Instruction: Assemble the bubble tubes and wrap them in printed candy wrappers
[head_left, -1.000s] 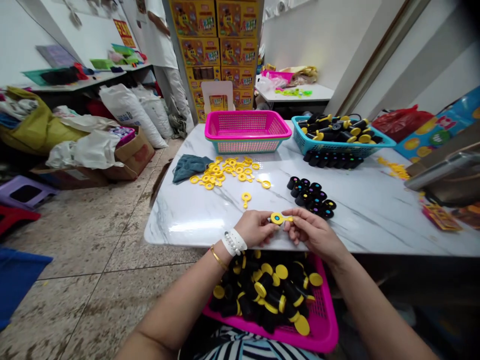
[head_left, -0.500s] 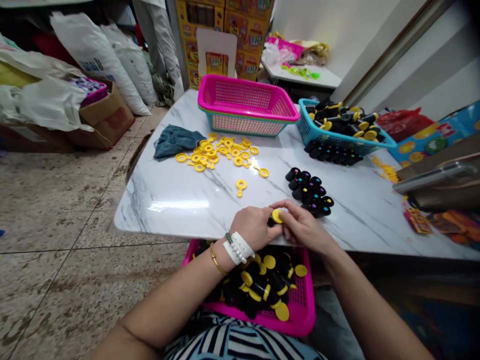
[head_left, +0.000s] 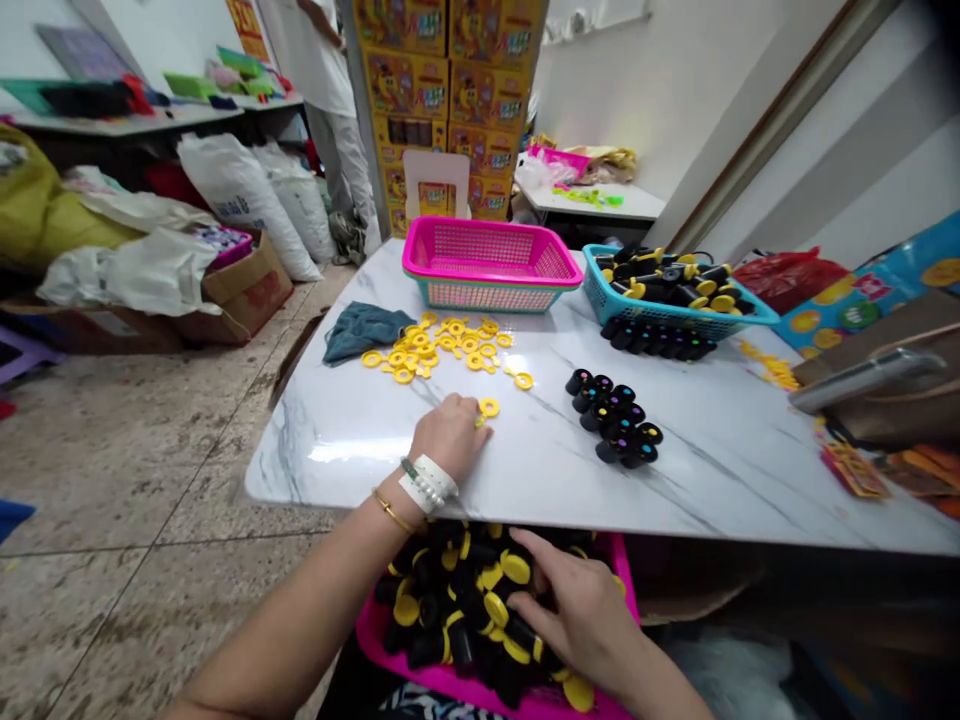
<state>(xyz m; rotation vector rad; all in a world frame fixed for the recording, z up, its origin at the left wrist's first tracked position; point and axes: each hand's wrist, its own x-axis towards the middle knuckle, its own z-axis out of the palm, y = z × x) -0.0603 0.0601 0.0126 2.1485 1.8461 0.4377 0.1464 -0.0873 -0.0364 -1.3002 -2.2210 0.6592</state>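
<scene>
My left hand [head_left: 448, 440] rests low over the white marbled table, its fingers closed at the tab of a single yellow plastic ring [head_left: 490, 407]; the fingertips are partly hidden. Down in a pink basket [head_left: 628, 590] at my lap, my right hand [head_left: 581, 605] reaches among black cylinders with yellow caps [head_left: 515, 569], thumb and fingers apart. Farther back on the table lies a loose heap of more yellow tabbed rings [head_left: 450, 340]. To the right, a cluster of black cylinders [head_left: 615, 415] stands with small coloured dots on their ends.
A pink basket nested in a teal one [head_left: 491, 290] stands at the back. Beside it, a blue basket [head_left: 679, 318] holds black and yellow pieces, with a black row in front. A dark teal cloth [head_left: 366, 332] lies left. A person [head_left: 330, 120] stands beyond stacked yellow boxes [head_left: 450, 100].
My hands have parted from the yellow-capped black piece they held together. The left went forward and left to the single yellow ring; the right dropped into the lap basket. The view tilted upward.
</scene>
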